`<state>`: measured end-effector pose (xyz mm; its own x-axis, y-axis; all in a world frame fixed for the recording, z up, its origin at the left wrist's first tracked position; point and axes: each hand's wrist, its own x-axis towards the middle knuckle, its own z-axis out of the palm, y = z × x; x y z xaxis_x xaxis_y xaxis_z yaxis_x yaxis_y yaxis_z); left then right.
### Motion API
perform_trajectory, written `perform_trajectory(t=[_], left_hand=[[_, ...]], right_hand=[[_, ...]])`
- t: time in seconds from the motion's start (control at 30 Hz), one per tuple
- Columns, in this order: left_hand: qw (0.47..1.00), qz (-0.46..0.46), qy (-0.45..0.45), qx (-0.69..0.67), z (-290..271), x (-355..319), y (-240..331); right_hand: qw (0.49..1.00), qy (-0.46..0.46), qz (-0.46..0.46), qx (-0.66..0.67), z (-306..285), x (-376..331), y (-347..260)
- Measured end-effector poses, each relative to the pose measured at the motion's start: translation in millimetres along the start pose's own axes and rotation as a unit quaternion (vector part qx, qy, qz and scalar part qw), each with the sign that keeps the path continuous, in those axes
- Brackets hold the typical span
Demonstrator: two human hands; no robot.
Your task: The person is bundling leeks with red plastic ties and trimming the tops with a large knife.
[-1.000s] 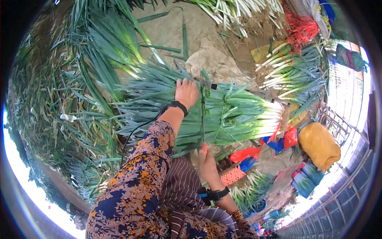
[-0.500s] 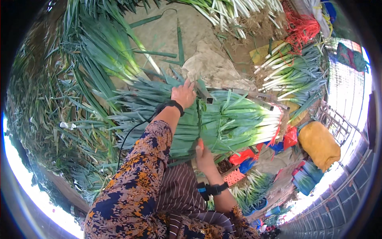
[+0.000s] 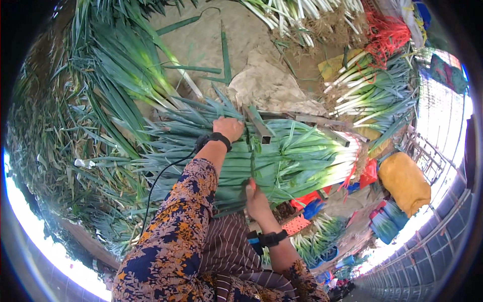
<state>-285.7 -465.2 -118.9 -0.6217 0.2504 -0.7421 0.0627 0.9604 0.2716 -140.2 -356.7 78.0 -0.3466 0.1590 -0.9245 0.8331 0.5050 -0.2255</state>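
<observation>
A thick bundle of leeks (image 3: 307,158) lies across in front of me, white stems and roots to the right, green leaves to the left. A red tie (image 3: 350,173) wraps its root end. My left hand (image 3: 228,129) is closed on the leaves near the bundle's far side. At the near edge my right hand (image 3: 258,202) grips a knife (image 3: 252,184) by its orange-red handle. A dark, narrow line runs from the handle across the leaves, seemingly the blade, partly sunk among them. A square metal tube (image 3: 259,130) juts over the bundle just right of my left hand.
Loose leeks (image 3: 126,60) lie at far left, above a heap of leaf scraps (image 3: 55,146). More leeks (image 3: 365,95) and red string (image 3: 385,32) are at far right. A yellow sack (image 3: 405,181) stands right. Metal rails (image 3: 322,121) run along the bundle's far side.
My left hand has drawn slightly nearer and left, its fingers going from spread to curled on the leaves. The knife and right hand have shifted only slightly.
</observation>
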Motion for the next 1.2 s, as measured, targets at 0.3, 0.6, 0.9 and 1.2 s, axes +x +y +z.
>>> perform_trajectory(t=[0.3, 0.6, 0.9, 1.2], left_hand=[[0.999, 0.025, -0.009, 0.039, -22.4, -7.3, 5.3], [0.991, 0.080, -0.098, 0.038, -3.8, 29.1, -5.5], [0.997, 0.060, -0.013, -0.050, 34.5, 76.8, -20.2], [0.982, 0.188, 0.015, -0.014, 117.7, 143.2, -183.3]], right_hand=[[0.998, 0.001, 0.054, 0.045, 3.1, -49.4, 9.4], [0.998, 0.044, -0.011, -0.050, 10.8, 13.4, 10.6], [0.998, 0.041, -0.031, 0.027, 4.4, 27.1, -13.5], [0.995, -0.094, 0.033, 0.031, 24.5, 10.2, -50.5]])
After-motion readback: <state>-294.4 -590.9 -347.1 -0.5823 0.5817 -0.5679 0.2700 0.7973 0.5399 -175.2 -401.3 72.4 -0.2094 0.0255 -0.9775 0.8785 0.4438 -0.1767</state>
